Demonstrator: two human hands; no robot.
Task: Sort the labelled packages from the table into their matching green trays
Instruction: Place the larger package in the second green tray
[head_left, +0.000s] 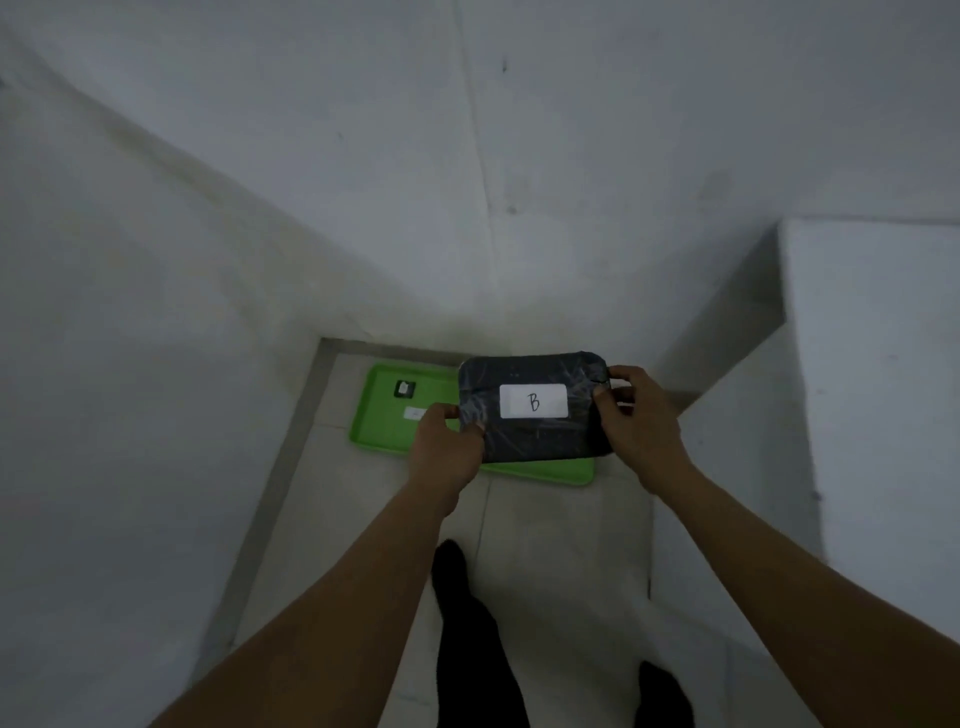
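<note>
A dark plastic-wrapped package (535, 436) with a white label marked "B" is held flat above a green tray (384, 436) that lies on the tiled floor in a corner. My left hand (447, 447) grips the package's left edge and my right hand (639, 415) grips its right edge. The package hides the right part of the tray. On the tray's bare left part lie a small dark item (404, 388) and a white label (415, 413) whose writing is too small to read.
White walls close in on the left and behind the tray. A white block or ledge (872, 364) stands at the right. My dark-clad legs and feet (467, 623) stand on the pale floor tiles just in front of the tray.
</note>
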